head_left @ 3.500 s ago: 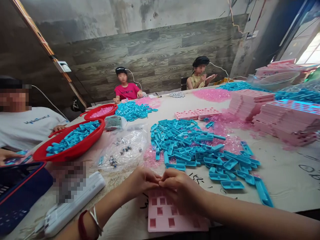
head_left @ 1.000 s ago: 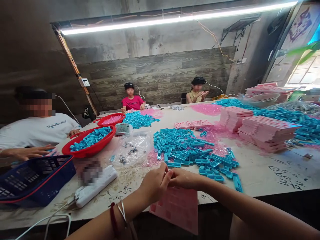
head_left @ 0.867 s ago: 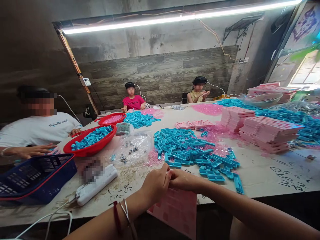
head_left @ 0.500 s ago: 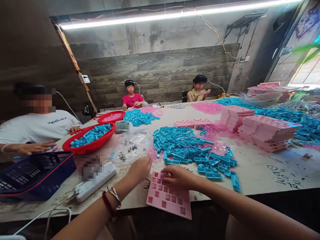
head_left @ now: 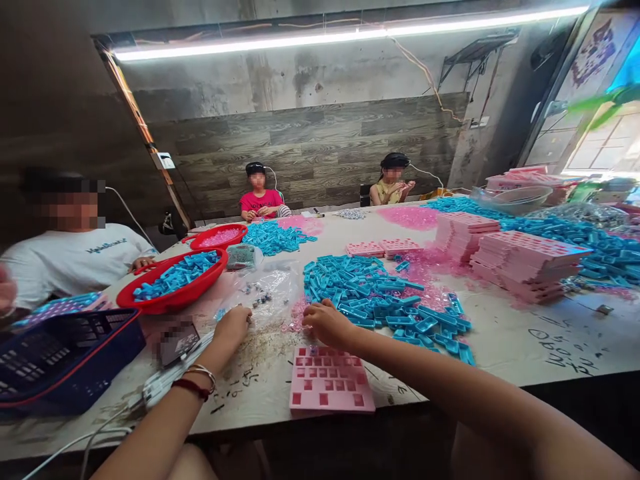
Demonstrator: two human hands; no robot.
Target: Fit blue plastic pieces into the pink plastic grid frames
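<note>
Lying flat at the near edge of the table point(head_left: 267, 387), the pink board point(head_left: 331, 377), slots point(head_left: 324, 399) up, seems longest left to right. The right hand point(head_left: 327, 324) curls its fingers beside pink pieces point(head_left: 294, 319); the left hand point(head_left: 234, 325) bunches its own by the plastic bag point(head_left: 274, 281) (whether either pinches, one cannot tell).

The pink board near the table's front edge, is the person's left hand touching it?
Apart. The head view shows pale tabletop between the left hand and the pink board.
</note>
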